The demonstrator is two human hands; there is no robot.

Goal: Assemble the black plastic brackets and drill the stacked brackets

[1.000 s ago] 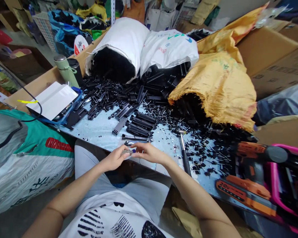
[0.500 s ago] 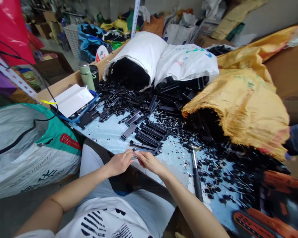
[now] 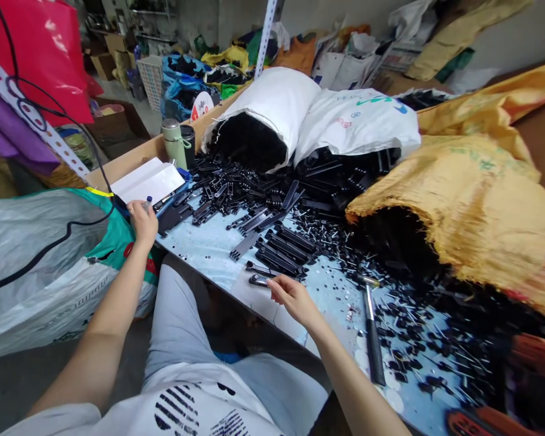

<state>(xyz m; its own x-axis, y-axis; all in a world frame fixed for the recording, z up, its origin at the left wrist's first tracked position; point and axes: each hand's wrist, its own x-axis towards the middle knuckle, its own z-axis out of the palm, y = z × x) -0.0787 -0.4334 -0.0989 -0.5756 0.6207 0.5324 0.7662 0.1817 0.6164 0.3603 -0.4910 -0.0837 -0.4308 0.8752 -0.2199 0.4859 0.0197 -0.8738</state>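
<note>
Blue-capped item (image 3: 149, 200) held in left hand (image 3: 144, 223) near left corner of surface (image 3: 200, 249); black part (image 3: 258, 280) touched by right hand (image 3: 294, 298) near front edge, grip unclear; hands well apart.

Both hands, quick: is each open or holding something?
Left hand: closed on a small blue-topped item.
Right hand: partly closed at a black part; grip cannot be told.

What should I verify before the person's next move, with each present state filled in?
1. Small blue-capped item in the left hand: ok, appears held.
2. Right hand at the black part: ok, fingers at its end.
3. Firm grip on that part: cannot tell.
4. Hands together: not ok, left is beside the blue tray.
5. Hammer lying on the table: ok.
</note>
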